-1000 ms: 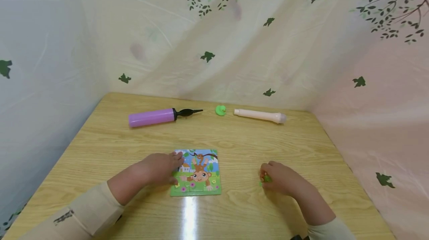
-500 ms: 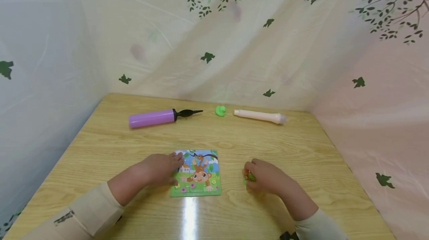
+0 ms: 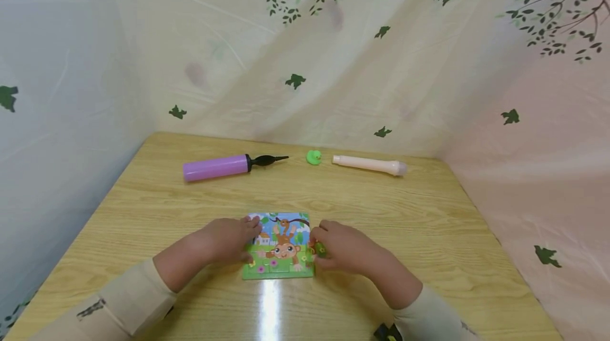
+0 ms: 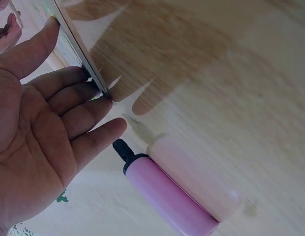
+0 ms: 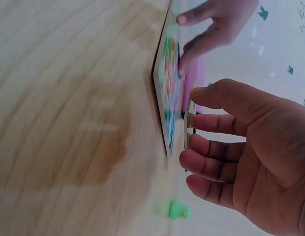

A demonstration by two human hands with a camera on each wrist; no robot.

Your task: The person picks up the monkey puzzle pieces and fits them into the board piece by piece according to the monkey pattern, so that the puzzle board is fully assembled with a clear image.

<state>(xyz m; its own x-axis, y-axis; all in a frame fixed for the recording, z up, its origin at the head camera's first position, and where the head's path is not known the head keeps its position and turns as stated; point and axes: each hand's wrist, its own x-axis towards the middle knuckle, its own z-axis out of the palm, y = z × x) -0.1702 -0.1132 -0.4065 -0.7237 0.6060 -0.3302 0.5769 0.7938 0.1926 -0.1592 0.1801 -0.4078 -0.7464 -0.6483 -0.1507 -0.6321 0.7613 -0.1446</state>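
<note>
A square picture puzzle (image 3: 281, 269) with a monkey hanging from a branch lies flat on the wooden table. My left hand (image 3: 227, 241) rests at its left side, the thumb and fingers extended over and against the edge, as the left wrist view shows. At the puzzle's right edge, my right hand (image 3: 348, 248) pinches a small, thin puzzle piece (image 5: 187, 130) with green and orange on its face. Thumb and fingertips cover much of this piece, and it overlaps the puzzle's right border in the head view.
Along the back of the table (image 3: 190, 203) lie a purple hand pump (image 3: 216, 167) with a black nozzle, a small green rubber duck (image 3: 313, 157) and a pale pink stick-shaped toy (image 3: 367, 163). A cloth (image 3: 214, 39) printed with leaves and birds hangs behind and on both sides.
My right hand has carried the puzzle piece leftward across the table, up to the puzzle's right edge. My left hand has stayed in place on the puzzle.
</note>
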